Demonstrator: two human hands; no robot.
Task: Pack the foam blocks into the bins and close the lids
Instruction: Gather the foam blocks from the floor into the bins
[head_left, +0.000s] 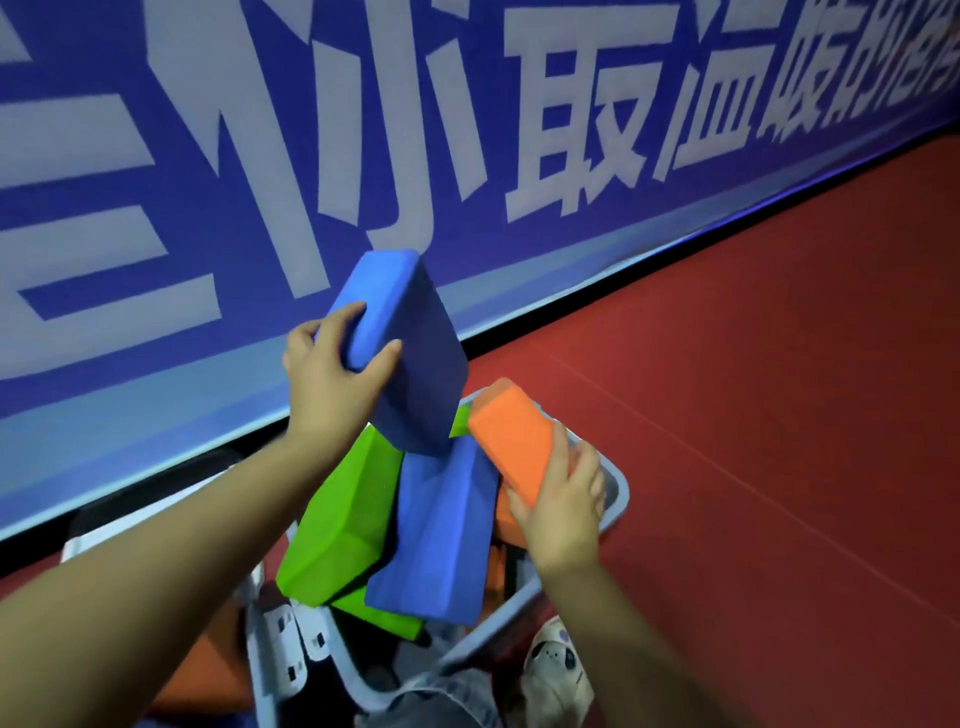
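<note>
The left hand (332, 374) has its fingers curled over the top edge of a blue block (405, 353) and its thumb pressed against the broad face, a firm clamp that holds the block tilted above the bin, its low corner just over the blocks already inside, probably so it can be slid down into what gap remains. The right hand (563, 506) wraps an orange block (511, 439) from below and behind, fingers curled round its near end, the far end angled up over the far right edge of the bin; I judge it is waiting its turn or being steered toward that side. Beneath both, the grey bin (615, 493) holds a green block (343, 514) leaning on the left, a second blue block (441, 530) lying aslant beside and touching it, and more green and orange showing under them; they lie loosely heaped, not flat, and stand above the rim, so the lid would likely not shut until they are squared. A second bin (270, 639) sits just to the left, its contents mostly hidden by the left forearm. The bins rest on a red floor (779, 415) near the foot of a blue banner (208, 182); a shoe (558, 665) shows at the near edge
</note>
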